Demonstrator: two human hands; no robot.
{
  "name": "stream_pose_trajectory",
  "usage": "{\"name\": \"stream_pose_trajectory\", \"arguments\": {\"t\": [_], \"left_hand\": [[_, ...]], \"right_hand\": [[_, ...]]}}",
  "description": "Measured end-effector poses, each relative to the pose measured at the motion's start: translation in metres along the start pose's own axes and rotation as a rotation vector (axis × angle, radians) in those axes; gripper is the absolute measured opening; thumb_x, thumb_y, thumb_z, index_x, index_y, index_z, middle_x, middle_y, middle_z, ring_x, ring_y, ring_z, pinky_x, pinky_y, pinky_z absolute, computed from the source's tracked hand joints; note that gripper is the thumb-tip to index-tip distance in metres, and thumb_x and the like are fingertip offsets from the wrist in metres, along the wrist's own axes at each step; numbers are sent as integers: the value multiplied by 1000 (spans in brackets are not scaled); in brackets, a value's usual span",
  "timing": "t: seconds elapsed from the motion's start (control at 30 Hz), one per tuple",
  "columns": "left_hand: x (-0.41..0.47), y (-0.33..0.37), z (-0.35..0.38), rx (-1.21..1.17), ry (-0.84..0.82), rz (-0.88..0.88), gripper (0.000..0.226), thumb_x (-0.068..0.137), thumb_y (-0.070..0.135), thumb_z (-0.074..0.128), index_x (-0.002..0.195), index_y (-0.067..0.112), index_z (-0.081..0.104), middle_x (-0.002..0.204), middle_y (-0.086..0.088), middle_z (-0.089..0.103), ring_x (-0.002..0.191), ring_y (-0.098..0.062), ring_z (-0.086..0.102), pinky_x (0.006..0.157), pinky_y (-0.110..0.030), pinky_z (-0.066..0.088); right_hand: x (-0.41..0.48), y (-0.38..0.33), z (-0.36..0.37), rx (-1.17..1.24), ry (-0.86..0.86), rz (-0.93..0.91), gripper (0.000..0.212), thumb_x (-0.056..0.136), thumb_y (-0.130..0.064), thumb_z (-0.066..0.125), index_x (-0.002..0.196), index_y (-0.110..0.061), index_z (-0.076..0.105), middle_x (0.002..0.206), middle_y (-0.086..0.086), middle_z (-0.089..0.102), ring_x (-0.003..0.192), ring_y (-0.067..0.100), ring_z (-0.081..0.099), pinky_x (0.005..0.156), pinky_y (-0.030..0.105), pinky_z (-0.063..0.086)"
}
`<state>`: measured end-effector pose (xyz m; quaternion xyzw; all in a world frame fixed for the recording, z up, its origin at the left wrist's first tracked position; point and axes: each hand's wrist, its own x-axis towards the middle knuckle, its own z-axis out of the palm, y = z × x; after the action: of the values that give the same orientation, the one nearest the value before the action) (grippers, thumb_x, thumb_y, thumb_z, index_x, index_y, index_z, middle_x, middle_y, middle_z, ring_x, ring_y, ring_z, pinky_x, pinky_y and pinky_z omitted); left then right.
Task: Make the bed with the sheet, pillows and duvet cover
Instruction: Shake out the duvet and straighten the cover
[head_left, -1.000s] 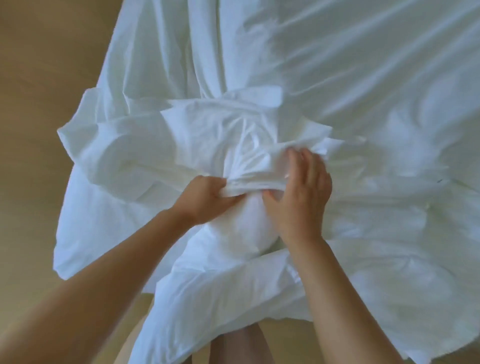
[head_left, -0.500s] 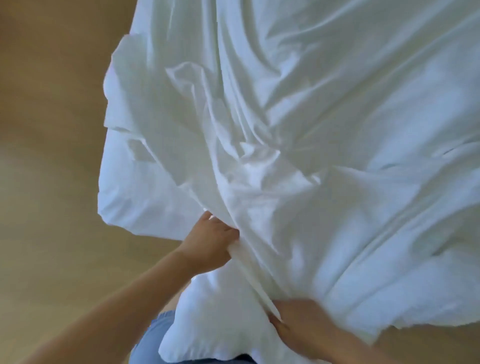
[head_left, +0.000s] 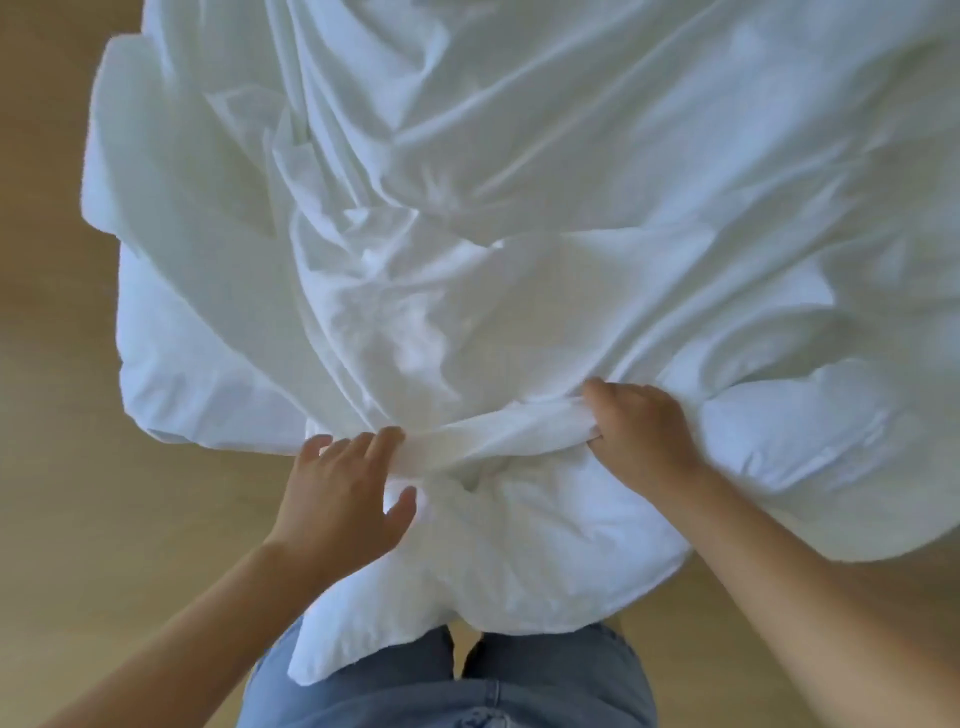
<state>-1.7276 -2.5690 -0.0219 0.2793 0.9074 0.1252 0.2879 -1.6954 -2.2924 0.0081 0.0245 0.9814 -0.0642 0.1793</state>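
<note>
A large white duvet cover (head_left: 519, 234) fills most of the head view, heavily creased, with padded duvet showing at its lower edge. A rolled hem band (head_left: 493, 434) runs between my hands. My right hand (head_left: 636, 434) is closed on the right end of that band. My left hand (head_left: 343, 499) lies on the fabric at the band's left end, fingers spread and thumb apart, not clearly clasping it. A white padded corner (head_left: 363, 639) hangs down in front of my legs.
Light wooden floor (head_left: 62, 519) shows at the left and lower right. My legs in blue jeans (head_left: 467, 691) stand at the bottom, right against the hanging fabric. The bed itself is hidden under the cover.
My right hand has moved up and to the right and now grips the hem band. My left hand has let go its clasp and opened on the fabric. The cover has spread wider.
</note>
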Motion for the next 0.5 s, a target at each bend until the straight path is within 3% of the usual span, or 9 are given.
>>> {"name": "stream_pose_trajectory", "arguments": {"t": [0.07,0.13,0.17,0.23,0.3,0.4,0.47,0.5], "left_hand": [[16,62,-8,-60,129,128,69,66,42,75,123,9,54,107,-9,66,91,-31,65,82,-46,49],[40,132,-12,-146,22,209,72,76,37,70,136,10,40,123,-10,58,110,-32,58,91,-43,45],[52,165,-13,-238,-57,170,58,85,32,61,134,12,37,120,-9,59,110,-32,57,89,-38,44],[65,210,-11,-391,-82,80,11,92,22,46,99,16,41,85,-8,61,81,-33,58,65,-35,39],[68,229,-6,-467,-57,88,22,91,22,45,72,18,34,57,4,47,55,-20,46,51,-30,31],[54,238,-15,-474,-259,21,37,89,26,51,57,19,34,44,11,39,42,-8,34,43,-19,27],[49,242,-28,-459,-339,-82,39,81,35,56,49,21,38,41,12,37,40,-5,32,43,-16,27],[47,244,-38,-437,-368,-138,35,71,43,55,48,21,40,42,11,38,40,-4,33,43,-15,27]], "right_hand": [[-23,7,-4,90,112,-74,37,38,6,77,72,2,62,53,11,58,43,29,57,37,29,46],[-40,17,-11,106,258,-147,23,51,1,65,75,0,64,57,8,59,46,26,58,38,25,45],[-45,28,-17,86,329,-149,20,58,-3,56,75,-1,65,58,7,59,47,25,57,39,25,42],[-54,67,-27,7,469,-148,18,61,-4,51,72,-3,65,58,7,55,49,26,54,41,27,40],[-58,121,-36,-84,612,-152,14,59,4,60,70,-2,65,59,10,54,51,27,52,45,29,39],[-51,177,-42,-58,739,-70,20,53,10,64,69,-1,63,64,15,57,55,30,55,48,31,40],[-49,201,-43,111,812,93,21,57,10,60,75,0,63,74,18,60,64,33,58,52,34,43],[-50,218,-45,304,869,235,22,63,6,59,84,0,64,83,18,61,74,33,59,59,37,46]]}}
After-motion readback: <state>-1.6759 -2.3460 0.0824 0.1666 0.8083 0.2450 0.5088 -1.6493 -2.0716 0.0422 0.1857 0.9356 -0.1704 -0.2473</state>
